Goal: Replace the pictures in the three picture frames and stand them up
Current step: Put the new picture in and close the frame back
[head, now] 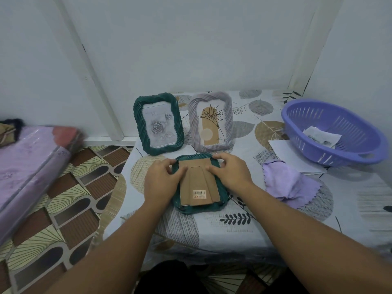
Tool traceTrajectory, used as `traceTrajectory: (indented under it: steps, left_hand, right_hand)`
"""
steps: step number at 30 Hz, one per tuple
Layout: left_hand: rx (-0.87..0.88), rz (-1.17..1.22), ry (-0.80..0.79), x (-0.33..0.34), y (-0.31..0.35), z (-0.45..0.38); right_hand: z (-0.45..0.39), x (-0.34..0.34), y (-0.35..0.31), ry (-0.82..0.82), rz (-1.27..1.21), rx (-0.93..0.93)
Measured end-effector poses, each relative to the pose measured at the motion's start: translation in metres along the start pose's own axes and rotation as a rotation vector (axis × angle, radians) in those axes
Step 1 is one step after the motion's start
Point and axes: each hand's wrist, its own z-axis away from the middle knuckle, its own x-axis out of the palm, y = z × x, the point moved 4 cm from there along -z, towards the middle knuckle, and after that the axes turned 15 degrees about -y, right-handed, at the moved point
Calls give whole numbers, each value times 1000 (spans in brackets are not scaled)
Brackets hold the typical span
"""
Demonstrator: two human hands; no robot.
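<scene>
A green frame (198, 206) lies face down on the table (244, 230), cardboard back (198, 183) up. The left hand (161, 179) and right hand (231, 172) pinch its top corners with curled fingers. Behind it, another green frame (158, 124) and a grey frame (212, 122) stand upright.

Both forearms bare, stretched forward and converging. Left hand (161, 178) palm down, fingers (169, 169) curled inward, thumb toward the right. Right hand (231, 173) mirrored, knuckles raised, fingertips apparently pressing down, though hidden beneath the palm.
</scene>
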Motion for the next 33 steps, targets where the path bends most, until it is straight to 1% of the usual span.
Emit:
traceTrajectory:
  steps: [9,23,28,33]
  left_hand:
    - [-23,-51,34,0,3,4]
    - [-63,132,-17,0,-6,-2]
    - [-60,137,-17,0,-6,-2]
    - [-59,104,17,1,-6,-2]
  right_hand:
    - [1,4,4,27,-27,-28]
    - [-3,6,6,28,-75,31]
    - [-3,6,6,23,-74,42]
    - [-2,5,5,25,-79,44]
